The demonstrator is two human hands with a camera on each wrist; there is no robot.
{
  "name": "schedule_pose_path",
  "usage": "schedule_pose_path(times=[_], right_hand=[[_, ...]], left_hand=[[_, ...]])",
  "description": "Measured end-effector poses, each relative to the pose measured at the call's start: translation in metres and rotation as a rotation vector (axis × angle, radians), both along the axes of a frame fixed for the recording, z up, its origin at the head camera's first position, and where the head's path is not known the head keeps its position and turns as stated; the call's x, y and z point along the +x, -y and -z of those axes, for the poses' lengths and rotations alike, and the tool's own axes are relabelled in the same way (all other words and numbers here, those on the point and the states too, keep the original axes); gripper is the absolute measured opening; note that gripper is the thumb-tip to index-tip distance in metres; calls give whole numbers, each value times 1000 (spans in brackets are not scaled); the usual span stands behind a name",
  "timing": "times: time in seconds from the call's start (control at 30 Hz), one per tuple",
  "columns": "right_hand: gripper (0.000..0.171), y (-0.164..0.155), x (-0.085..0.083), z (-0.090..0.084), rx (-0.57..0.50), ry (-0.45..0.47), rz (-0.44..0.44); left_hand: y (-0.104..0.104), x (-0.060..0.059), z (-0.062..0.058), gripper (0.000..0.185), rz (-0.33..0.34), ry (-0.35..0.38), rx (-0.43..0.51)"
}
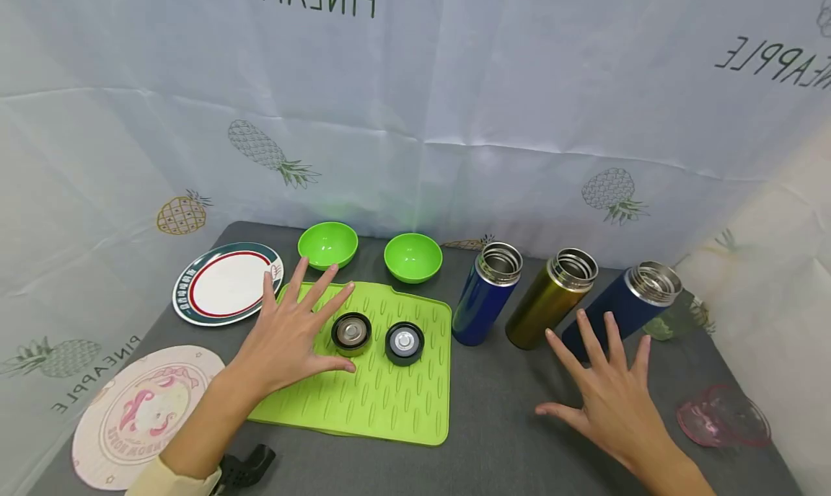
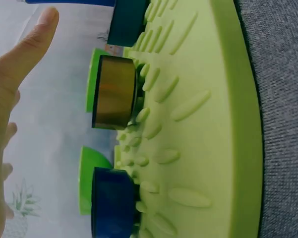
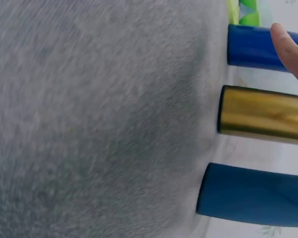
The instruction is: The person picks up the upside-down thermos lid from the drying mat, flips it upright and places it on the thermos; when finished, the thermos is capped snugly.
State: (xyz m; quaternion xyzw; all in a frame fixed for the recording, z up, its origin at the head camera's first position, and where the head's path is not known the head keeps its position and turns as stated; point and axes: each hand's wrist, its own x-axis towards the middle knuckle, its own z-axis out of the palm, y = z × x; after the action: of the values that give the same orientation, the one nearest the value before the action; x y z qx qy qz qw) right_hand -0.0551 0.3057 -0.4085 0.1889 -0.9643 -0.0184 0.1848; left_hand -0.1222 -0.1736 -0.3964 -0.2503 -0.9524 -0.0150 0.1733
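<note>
My left hand (image 1: 283,341) is spread, fingers apart, above a lime-green ridged mat (image 1: 389,402), holding nothing. Two upturned bottle lids show on the mat in the head view: a gold one (image 1: 352,335) near the thumb and a dark one (image 1: 405,343) to its right. A blue lid (image 2: 111,203) appears in the left wrist view, hidden behind the hand from above. My right hand (image 1: 610,399), also spread and holding nothing, hovers in front of three upright, lidless bottles: blue (image 1: 480,305), gold (image 1: 542,308) and navy (image 1: 604,308).
Two green bowls (image 1: 327,245) stand behind the mat. A dark-rimmed plate (image 1: 227,283) and a pink round placemat (image 1: 146,417) lie at the left. A clear pink cup (image 1: 723,417) sits at the right edge of the grey table (image 1: 500,424). A printed curtain surrounds it.
</note>
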Motion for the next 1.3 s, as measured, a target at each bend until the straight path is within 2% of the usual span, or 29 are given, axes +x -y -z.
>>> schedule_pose_path(times=[0.17,0.33,0.47,0.6,0.77,1.0,1.3], right_hand=[[102,6,4,-9,-20,-47,-31],[99,16,5,-24,-45,-151,-99],[96,24,4,-38,-75,-180,-148],[93,34,0,-49,-116,-191,-221],[90,47,-5,-55,-175,-128,-273],[91,63,-17,-51,-276,-19,-358],[92,80,-31,-32,-385,121,-397]], left_hand=[[3,2,-6,120,9,-9,2],[7,2,-13,120,28,-15,23],[11,1,-18,118,47,-20,49],[17,1,-21,116,38,37,82],[29,-2,-20,112,-17,152,125],[43,-8,-12,96,-53,284,203],[47,-13,3,83,-67,348,181]])
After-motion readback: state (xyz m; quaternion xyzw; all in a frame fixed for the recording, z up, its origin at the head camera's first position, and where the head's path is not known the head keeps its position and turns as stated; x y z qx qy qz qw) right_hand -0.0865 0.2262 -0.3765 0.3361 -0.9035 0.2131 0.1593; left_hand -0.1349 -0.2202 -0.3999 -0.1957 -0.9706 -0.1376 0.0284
